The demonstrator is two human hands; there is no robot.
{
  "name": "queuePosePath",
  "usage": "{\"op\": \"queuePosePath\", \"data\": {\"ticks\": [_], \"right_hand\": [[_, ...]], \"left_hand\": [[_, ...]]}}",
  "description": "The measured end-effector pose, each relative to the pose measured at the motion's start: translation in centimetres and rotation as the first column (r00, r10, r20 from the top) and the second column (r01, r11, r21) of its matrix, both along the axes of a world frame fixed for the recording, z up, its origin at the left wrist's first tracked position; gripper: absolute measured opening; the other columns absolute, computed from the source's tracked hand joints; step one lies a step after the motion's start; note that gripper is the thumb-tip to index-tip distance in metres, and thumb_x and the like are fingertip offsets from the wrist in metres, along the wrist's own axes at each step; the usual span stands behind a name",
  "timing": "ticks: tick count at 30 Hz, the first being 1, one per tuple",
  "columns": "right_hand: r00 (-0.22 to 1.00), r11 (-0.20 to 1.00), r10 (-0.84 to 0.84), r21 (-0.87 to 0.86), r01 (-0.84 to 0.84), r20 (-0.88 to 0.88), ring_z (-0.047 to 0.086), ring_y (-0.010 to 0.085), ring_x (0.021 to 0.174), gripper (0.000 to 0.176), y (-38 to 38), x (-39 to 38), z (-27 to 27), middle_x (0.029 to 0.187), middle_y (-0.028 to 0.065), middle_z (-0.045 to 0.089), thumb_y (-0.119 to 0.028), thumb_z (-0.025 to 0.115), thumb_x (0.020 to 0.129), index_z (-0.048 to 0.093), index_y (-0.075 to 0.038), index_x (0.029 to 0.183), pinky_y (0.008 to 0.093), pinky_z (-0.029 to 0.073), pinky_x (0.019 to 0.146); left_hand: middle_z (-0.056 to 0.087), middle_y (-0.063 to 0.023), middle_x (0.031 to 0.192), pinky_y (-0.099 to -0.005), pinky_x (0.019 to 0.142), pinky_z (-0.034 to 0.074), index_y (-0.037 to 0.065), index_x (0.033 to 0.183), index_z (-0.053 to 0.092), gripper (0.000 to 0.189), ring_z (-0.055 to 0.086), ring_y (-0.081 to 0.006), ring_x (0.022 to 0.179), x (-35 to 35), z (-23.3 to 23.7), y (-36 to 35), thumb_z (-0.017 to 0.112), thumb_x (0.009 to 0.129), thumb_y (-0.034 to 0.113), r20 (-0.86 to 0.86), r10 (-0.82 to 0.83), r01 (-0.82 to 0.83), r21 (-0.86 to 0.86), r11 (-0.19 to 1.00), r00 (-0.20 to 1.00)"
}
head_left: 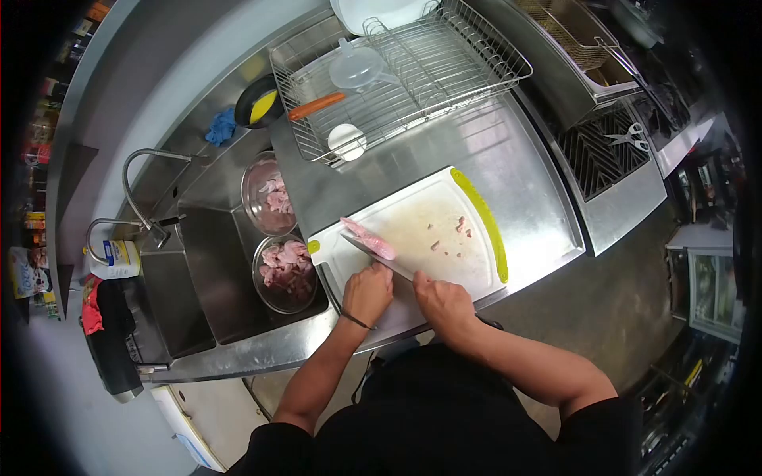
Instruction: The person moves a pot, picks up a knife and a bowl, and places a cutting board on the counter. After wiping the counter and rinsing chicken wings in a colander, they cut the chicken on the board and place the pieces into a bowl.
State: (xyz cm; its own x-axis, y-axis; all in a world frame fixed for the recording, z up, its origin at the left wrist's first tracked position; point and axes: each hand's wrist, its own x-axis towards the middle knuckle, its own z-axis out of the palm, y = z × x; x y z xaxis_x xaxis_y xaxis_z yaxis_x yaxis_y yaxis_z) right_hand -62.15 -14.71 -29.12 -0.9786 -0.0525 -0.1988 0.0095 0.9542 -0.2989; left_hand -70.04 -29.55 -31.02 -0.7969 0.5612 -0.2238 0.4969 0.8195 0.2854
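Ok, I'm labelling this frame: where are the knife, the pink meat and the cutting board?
knife (393, 267), head view, on the blade.
pink meat (367, 238), head view, middle of the strip.
cutting board (413, 208), head view, bare white surface.

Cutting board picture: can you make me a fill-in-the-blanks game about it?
1. The cutting board is white with a ____ edge.
2. ____ bowls sit in the sink beside the board.
3. The knife has its handle in the ____ hand.

Missing words: green; two; right.
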Motion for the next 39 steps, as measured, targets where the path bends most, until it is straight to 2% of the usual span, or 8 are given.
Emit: {"op": "queuePosePath", "data": {"ticks": [7, 12, 15, 28, 34, 36, 37, 39], "right_hand": [[0.997, 1.0, 0.021, 0.005, -0.02, -0.068, 0.066, 0.0241, 0.055, 0.008, -1.1, -1.7, -1.9, 0.063, 0.0107, 0.064, -0.012, 0.048, 0.086, 0.049, -0.006, 0.091, 0.0337, 0.052, 0.046], [1.0, 0.994, -0.021, -0.109, 0.022, 0.003, 0.065, 0.0291, 0.055, 0.014, 0.6, -0.7, -2.2, 0.063, 0.0123, 0.063, -0.01, 0.046, 0.086, 0.048, -0.005, 0.099, 0.0393, 0.052, 0.048], [0.998, 0.993, -0.02, -0.113, 0.026, 0.056, 0.065, 0.0302, 0.056, 0.017, 2.2, 2.0, -1.6, 0.063, 0.0138, 0.063, -0.008, 0.045, 0.086, 0.047, -0.004, 0.101, 0.0398, 0.052, 0.048], [0.999, 0.986, -0.052, -0.157, 0.051, -0.004, 0.064, 0.033, 0.055, 0.01, 0.3, 1.2, -1.7, 0.06, 0.0169, 0.06, -0.006, 0.046, 0.084, 0.043, -0.002, 0.093, 0.042, 0.052, 0.047], [0.994, 0.976, -0.066, -0.201, 0.082, 0.084, 0.065, 0.032, 0.061, 0.009, 1.1, 0.3, -3.6, 0.067, 0.0163, 0.063, -0.012, 0.044, 0.087, 0.048, -0.004, 0.091, 0.0415, 0.053, 0.052], [0.988, 0.955, -0.089, -0.271, 0.12, 0.123, 0.065, 0.0343, 0.061, 0.012, 1.1, 0.3, -3.8, 0.065, 0.0163, 0.062, -0.013, 0.042, 0.088, 0.049, -0.004, 0.093, 0.0438, 0.054, 0.054], [0.989, 0.953, -0.092, -0.277, 0.122, 0.118, 0.065, 0.0343, 0.061, 0.012, 1.3, 0.3, -3.7, 0.065, 0.0163, 0.062, -0.013, 0.042, 0.088, 0.049, -0.004, 0.093, 0.0438, 0.054, 0.054], [0.991, 0.962, -0.088, -0.25, 0.111, 0.103, 0.064, 0.0345, 0.06, 0.014, 1.3, 0.6, -3.3, 0.065, 0.0168, 0.062, -0.014, 0.042, 0.089, 0.049, -0.004, 0.095, 0.0438, 0.053, 0.054]], "left_hand": [[0.061, -0.02, 0.072, -0.0453, 0.064, 0.05, 0.001, 0.083, 0.056, 0.012, 0.062, -0.0372, 0.068, 2.6, -1.3, 1.0, 0.054, 0.078, 0.012, 0.09, 0.007, -0.011, 0.037, 0.999, 0.996], [0.059, -0.0161, 0.074, -0.0453, 0.062, 0.049, 0.005, 0.084, 0.057, 0.011, 0.06, -0.0354, 0.069, 1.4, -1.7, 0.5, 0.055, 0.08, 0.015, -0.05, -0.068, 0.074, 0.14, 0.987, 0.996], [0.06, -0.0148, 0.076, -0.0452, 0.062, 0.049, 0.005, 0.084, 0.057, 0.012, 0.06, -0.0347, 0.069, 1.7, -3.1, 0.1, 0.056, 0.082, 0.017, -0.034, 0.01, -0.005, 0.15, 0.989, 0.999], [0.059, -0.0155, 0.078, -0.0444, 0.061, 0.05, 0.007, 0.085, 0.056, 0.009, 0.061, -0.0339, 0.069, 1.9, -2.8, -0.5, 0.054, 0.082, 0.015, -0.061, -0.158, 0.166, 0.187, 0.968, 0.986], [0.059, -0.0154, 0.077, -0.0446, 0.06, 0.05, 0.005, 0.091, 0.057, 0.015, 0.06, -0.0353, 0.067, 1.6, -2.1, -0.5, 0.056, 0.082, 0.018, -0.078, -0.127, 0.142, 0.242, 0.96, 0.989], [0.058, -0.0126, 0.085, -0.0428, 0.069, 0.049, 0.006, 0.093, 0.057, 0.02, 0.058, -0.0327, 0.078, 1.5, -1.2, -0.6, 0.061, 0.079, 0.019, 0.052, 0.076, -0.083, 0.159, 0.984, 0.996], [0.058, -0.0126, 0.085, -0.0428, 0.069, 0.049, 0.006, 0.093, 0.057, 0.02, 0.058, -0.0327, 0.078, 1.8, -0.7, -0.3, 0.061, 0.079, 0.019, 0.046, 0.073, -0.079, 0.154, 0.985, 0.996], [0.057, -0.0089, 0.092, -0.0417, 0.077, 0.045, 0.008, 0.095, 0.059, 0.02, 0.055, -0.0302, 0.088, 2.7, 0.2, 0.6, 0.063, 0.079, 0.019, -0.347, 0.158, -0.085, 0.217, 0.972, 0.924]]}}
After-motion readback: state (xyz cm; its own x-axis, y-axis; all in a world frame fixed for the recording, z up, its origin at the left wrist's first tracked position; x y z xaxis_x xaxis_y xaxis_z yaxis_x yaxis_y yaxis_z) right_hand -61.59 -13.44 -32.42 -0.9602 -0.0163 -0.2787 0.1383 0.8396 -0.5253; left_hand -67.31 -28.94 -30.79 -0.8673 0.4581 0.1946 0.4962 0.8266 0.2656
